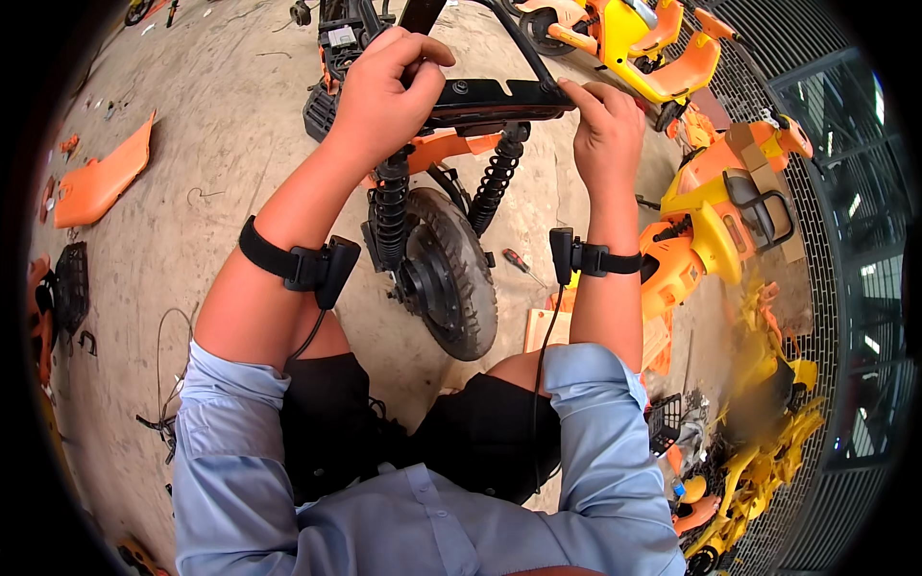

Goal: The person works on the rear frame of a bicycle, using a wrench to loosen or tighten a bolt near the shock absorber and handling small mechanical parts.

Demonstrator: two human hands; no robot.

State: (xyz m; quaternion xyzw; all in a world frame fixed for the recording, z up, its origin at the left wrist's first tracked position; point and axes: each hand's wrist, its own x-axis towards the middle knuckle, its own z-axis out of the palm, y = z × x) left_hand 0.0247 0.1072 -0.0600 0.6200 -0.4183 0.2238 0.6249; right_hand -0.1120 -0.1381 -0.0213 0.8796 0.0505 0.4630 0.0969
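A stripped electric scooter stands in front of me, its black metal frame above two coil-spring shock absorbers and a black rear wheel. At the left end of the frame's crossbar is my left hand, its fingers curled; whatever lies inside them is hidden. My right hand is closed at the right end of the crossbar, thumb and fingertips against the metal. Under the crossbar an orange panel shows between the shock absorbers.
On the floor to the right of the wheel lies a screwdriver. Yellow and orange scooters and loose body panels crowd the right side along a brick wall. An orange panel and a black basket lie at left.
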